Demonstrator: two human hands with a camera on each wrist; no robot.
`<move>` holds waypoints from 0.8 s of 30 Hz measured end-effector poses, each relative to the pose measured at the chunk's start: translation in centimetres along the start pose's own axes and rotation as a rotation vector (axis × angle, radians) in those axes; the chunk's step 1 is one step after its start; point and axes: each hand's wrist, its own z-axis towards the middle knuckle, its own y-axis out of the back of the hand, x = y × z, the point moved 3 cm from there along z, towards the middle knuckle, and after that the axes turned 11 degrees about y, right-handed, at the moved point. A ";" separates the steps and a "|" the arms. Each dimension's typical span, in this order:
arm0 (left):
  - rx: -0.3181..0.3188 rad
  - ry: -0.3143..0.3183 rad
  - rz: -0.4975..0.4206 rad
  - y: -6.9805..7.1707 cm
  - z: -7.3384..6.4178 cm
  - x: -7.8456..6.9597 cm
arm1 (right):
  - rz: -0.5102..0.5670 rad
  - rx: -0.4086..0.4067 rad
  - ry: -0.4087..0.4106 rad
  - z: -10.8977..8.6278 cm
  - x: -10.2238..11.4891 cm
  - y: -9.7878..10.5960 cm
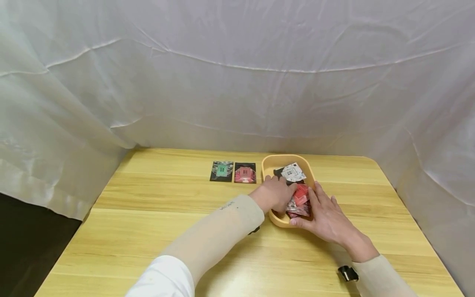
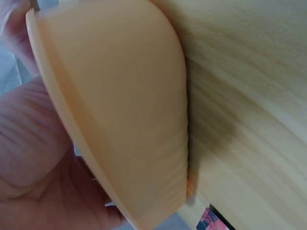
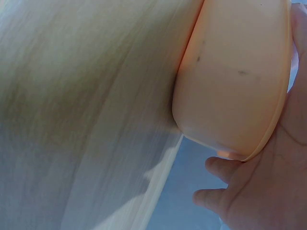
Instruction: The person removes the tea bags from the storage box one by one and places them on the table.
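A yellow-orange plastic box holds several small flat packets, among them a white one and a red one. My left hand reaches over the box's left rim into the packets; whether its fingers pinch one is hidden. In the left wrist view, the palm lies along the rim, beside the box wall. Against the right side of the box rests my right hand, fingers extended and thumb at the near rim. The right wrist view shows this hand against the box wall.
Left of the box, a green-and-black packet and a red-and-black packet lie side by side on the wooden table. Pale fabric hangs behind the table and at both sides.
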 end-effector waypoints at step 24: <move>0.072 -0.092 -0.197 1.3 -0.7 0.8 | 0.004 0.001 -0.001 0.0 -0.1 -0.1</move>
